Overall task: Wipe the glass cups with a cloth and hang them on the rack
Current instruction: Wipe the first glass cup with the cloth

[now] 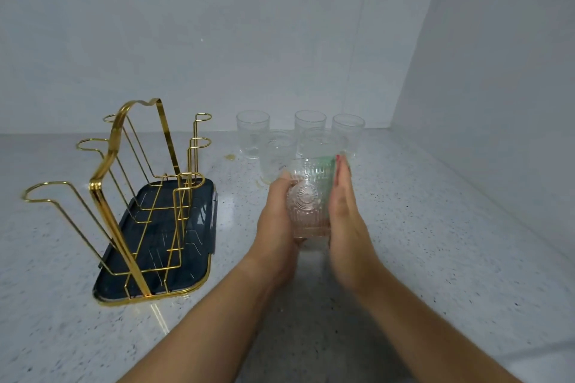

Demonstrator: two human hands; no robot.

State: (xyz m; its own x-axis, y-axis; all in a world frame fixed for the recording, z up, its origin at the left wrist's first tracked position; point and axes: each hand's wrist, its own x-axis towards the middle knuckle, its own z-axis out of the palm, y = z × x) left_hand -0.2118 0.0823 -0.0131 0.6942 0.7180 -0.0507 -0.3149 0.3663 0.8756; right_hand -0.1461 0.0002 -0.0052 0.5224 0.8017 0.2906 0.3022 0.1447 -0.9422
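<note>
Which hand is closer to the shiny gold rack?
Left. The left hand grips the glass cup on the side facing the rack; the right hand is beyond the cup.

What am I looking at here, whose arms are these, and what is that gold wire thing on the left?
There is no machine here. One camera worn on a person's head looks down at their own bare arms. The left hand curls round a patterned glass cup, and the right hand presses flat against its other side. Behind them, five more glass cups stand on the speckled counter. The gold wire rack on the left is for hanging cups. It sits on a dark tray and has no cups on it yet.
</note>
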